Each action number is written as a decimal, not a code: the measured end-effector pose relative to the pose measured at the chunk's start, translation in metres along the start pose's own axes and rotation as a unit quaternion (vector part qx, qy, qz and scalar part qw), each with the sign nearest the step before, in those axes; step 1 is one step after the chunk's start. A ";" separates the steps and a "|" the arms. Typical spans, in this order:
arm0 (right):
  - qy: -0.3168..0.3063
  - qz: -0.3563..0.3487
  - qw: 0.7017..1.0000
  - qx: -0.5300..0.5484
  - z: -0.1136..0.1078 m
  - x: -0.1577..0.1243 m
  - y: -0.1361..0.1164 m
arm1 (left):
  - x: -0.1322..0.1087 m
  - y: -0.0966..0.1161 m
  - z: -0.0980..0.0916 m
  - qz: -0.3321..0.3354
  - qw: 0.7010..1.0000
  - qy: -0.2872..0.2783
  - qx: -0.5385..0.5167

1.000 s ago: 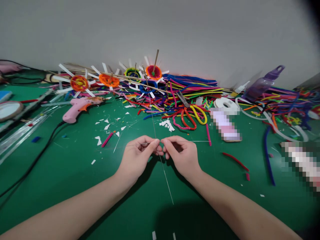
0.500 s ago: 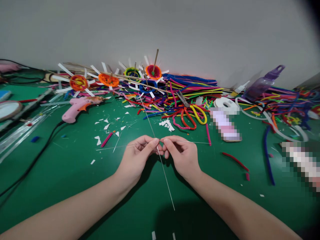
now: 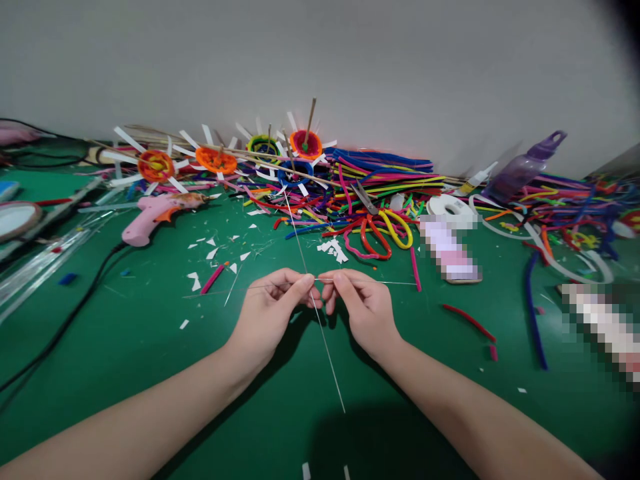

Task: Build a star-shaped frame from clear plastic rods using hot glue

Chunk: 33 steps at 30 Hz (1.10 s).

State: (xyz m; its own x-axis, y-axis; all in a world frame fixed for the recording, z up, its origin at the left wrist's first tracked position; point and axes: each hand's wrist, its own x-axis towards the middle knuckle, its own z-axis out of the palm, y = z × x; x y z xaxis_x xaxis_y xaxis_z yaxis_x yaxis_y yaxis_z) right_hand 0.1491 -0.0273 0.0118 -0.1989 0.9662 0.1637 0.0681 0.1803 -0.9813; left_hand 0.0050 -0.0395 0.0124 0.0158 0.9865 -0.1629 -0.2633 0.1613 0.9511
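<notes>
My left hand (image 3: pixel 273 310) and my right hand (image 3: pixel 363 307) meet above the green mat (image 3: pixel 150 360), fingertips almost touching. Both are pinched on thin silvery wires (image 3: pixel 327 353). One wire runs from the far pile down through the pinch towards me. A second wire crosses it sideways between the two hands. Beyond my hands lies a heap of coloured pipe cleaners (image 3: pixel 380 187) and several pinwheel-like flowers (image 3: pixel 215 160) on sticks.
A pink glue gun (image 3: pixel 155 213) with a black cord lies at the left. Red and yellow scissors (image 3: pixel 385 233), a white tape roll (image 3: pixel 450 208) and a purple bottle (image 3: pixel 525 167) sit at the right. White paper scraps (image 3: pixel 215 257) litter the mat. A grey wall stands behind.
The long wire has swung slightly, its far end shifting left and back a little. Both hands stay pinched together in nearly the same spot.
</notes>
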 end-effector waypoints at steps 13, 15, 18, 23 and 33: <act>-0.012 0.002 0.999 0.039 -0.009 0.011 0.009 | 0.015 0.019 -0.010 0.068 0.984 0.007 0.162; 0.010 -0.011 0.999 0.049 -0.014 0.017 0.012 | 0.020 0.026 -0.012 0.089 0.980 0.023 0.176; 0.052 -0.023 0.997 0.056 -0.022 0.025 0.014 | 0.027 0.035 -0.015 0.118 0.977 0.055 0.168; 0.112 -0.044 0.991 0.050 -0.036 0.034 0.012 | 0.029 0.050 -0.014 0.161 0.969 0.088 0.166; 0.218 -0.079 0.970 0.071 -0.059 0.048 0.024 | 0.036 0.052 -0.011 0.415 0.835 0.067 0.356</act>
State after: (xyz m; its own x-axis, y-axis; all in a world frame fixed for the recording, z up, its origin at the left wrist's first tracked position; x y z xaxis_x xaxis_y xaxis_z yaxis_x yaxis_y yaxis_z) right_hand 0.1990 0.0345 0.0022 0.2388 0.9202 0.3101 -0.0712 0.3351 -0.9395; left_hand -0.0189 0.0038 0.0530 -0.0079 0.7623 0.6472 0.5109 -0.5533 0.6579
